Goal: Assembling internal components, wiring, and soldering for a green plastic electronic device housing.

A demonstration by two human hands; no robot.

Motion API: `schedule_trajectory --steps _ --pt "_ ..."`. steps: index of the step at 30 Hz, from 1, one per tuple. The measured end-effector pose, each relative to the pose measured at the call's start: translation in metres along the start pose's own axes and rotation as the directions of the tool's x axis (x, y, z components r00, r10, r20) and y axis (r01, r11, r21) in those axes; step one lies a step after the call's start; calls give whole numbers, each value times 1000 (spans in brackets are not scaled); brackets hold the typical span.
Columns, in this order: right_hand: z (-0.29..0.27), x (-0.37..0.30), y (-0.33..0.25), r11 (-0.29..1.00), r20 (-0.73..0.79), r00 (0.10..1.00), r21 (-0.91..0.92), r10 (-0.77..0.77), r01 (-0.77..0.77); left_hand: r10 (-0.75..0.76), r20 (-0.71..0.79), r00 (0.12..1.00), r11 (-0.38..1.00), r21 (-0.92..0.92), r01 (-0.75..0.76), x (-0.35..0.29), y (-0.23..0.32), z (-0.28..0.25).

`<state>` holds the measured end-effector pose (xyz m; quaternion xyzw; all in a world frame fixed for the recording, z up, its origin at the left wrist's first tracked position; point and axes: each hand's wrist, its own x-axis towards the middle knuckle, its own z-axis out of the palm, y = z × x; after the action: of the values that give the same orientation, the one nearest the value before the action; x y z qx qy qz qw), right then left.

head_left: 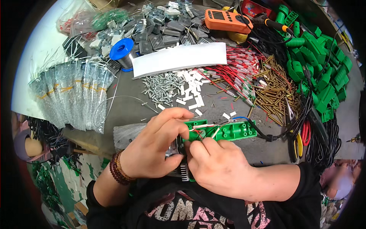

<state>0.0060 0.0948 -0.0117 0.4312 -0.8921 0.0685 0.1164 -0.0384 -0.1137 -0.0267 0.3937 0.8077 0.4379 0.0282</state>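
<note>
A green plastic housing half (240,131) lies open in front of me, with thin wires and a white sleeve inside it. My left hand (150,143) curls round the left end of the green work, fingers at its far side and thumb at the near side. Beneath and beside the thumb shows a metal part with comb-like teeth (184,173). Closed and knuckles up, my right hand (219,166) presses its fingertips into the housing by the wires. What those fingertips pinch is hidden. A black cable (263,134) runs from the housing's right end.
Screws (162,87), white tubes (195,89), red wires (236,72) and brass rods (276,91) lie beyond my hands. Around them are a solder spool (124,55), white strip (179,59), orange multimeter (228,21), green housings (320,65), pliers (295,145) and wrapped parts (72,91).
</note>
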Motion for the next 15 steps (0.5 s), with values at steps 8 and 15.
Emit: schedule_trajectory --steps 8,15 --pt "1 -6 9 991 44 999 133 12 -18 89 -6 996 951 299 -84 -10 13 -5" --pt "-10 -34 49 927 -152 988 374 39 20 149 -71 986 968 212 -131 -5 -6 3"
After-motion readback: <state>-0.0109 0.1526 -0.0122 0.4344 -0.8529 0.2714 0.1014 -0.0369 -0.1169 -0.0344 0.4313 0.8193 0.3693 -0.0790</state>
